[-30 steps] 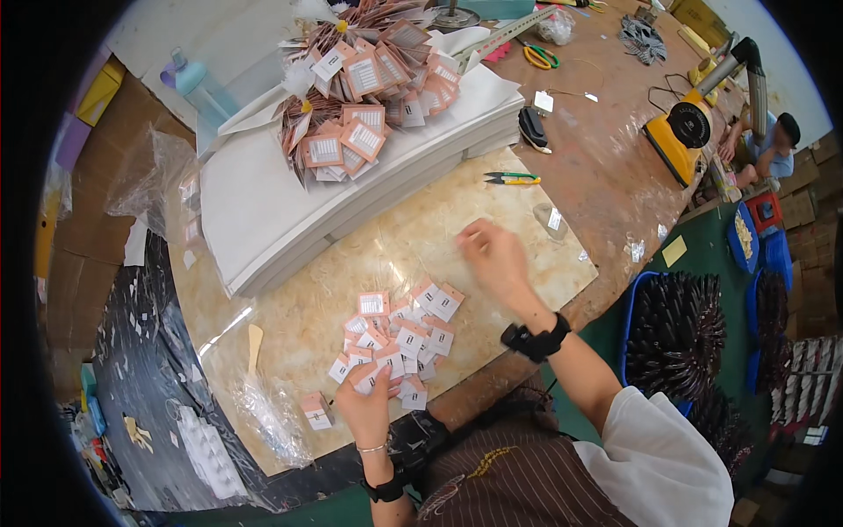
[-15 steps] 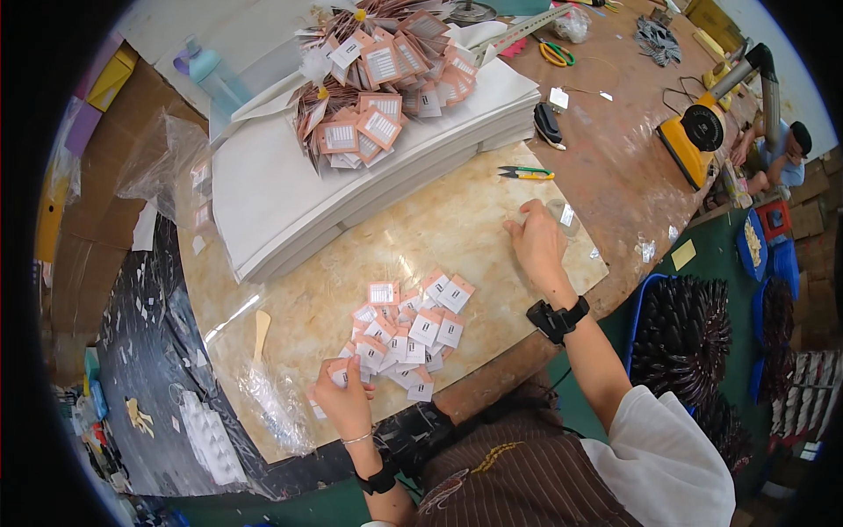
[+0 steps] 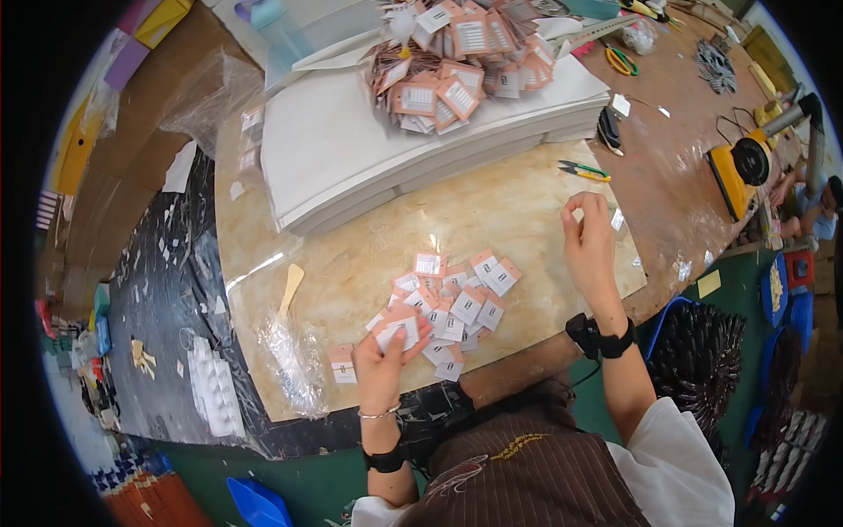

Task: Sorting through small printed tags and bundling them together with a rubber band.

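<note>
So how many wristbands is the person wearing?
2 black wristbands: one on the left wrist, at the bottom of the picture, and one on the right wrist, near the table's edge. A thin bracelet sits above the left one.

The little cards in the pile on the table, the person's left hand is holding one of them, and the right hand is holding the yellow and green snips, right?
Not quite. The left hand does hold a card by the pile of cards, but the right hand pinches only a tiny white piece. The snips lie untouched on the table, as the head view shows.
</note>
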`<state>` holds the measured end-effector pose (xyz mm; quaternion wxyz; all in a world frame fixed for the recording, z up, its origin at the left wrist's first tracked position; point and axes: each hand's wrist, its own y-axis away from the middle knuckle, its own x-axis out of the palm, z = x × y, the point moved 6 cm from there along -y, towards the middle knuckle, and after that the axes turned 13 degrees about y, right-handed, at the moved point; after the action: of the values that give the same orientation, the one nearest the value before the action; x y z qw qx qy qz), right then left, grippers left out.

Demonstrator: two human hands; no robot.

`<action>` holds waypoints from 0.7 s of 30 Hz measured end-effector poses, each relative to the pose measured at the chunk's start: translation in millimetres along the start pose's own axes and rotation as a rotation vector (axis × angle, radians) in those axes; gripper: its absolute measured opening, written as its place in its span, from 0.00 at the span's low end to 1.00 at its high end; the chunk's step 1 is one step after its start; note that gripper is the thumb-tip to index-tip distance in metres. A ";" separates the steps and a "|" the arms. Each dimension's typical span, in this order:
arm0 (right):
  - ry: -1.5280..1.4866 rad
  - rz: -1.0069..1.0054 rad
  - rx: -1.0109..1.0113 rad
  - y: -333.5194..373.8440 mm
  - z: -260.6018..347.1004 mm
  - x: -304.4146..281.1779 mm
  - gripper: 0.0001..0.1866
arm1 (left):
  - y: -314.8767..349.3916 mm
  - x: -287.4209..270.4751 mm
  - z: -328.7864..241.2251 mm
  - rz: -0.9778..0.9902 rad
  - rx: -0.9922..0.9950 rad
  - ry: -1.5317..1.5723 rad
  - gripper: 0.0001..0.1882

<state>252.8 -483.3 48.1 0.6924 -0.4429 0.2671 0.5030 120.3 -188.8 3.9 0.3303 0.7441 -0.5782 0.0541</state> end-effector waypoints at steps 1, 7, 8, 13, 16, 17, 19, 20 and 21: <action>0.025 0.026 -0.026 5.4 12.1 -2.8 0.06 | -1.0 3.6 2.5 -0.009 0.007 -0.015 0.15; -0.197 0.513 -0.224 65.2 89.3 16.2 0.06 | 0.8 23.0 5.8 -0.080 0.131 -0.050 0.11; -0.223 0.523 -0.234 72.9 97.9 18.9 0.07 | 1.7 26.5 6.3 -0.086 0.152 -0.055 0.11; -0.317 0.512 -0.277 83.1 118.5 24.9 0.05 | 8.2 41.2 2.5 -0.101 0.265 -0.137 0.09; -0.322 0.494 -0.286 82.8 119.0 26.3 0.05 | 11.7 40.3 2.7 -0.150 0.289 -0.211 0.09; -0.322 0.503 -0.279 82.9 118.9 26.5 0.05 | 12.4 40.4 2.2 -0.155 0.304 -0.230 0.08; -0.322 0.523 -0.265 83.2 119.3 26.3 0.05 | 13.8 39.9 1.4 -0.166 0.334 -0.268 0.08; -0.353 0.522 -0.259 82.6 119.8 25.3 0.05 | 14.6 40.3 0.6 -0.166 0.353 -0.302 0.08; -0.385 0.521 -0.253 81.5 119.8 24.0 0.05 | 15.3 41.3 -0.4 -0.165 0.372 -0.338 0.08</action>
<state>176.1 -358.3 56.1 0.5183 -0.3391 0.1713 0.7662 120.1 -224.3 29.9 0.0900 0.8352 -0.5425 0.0073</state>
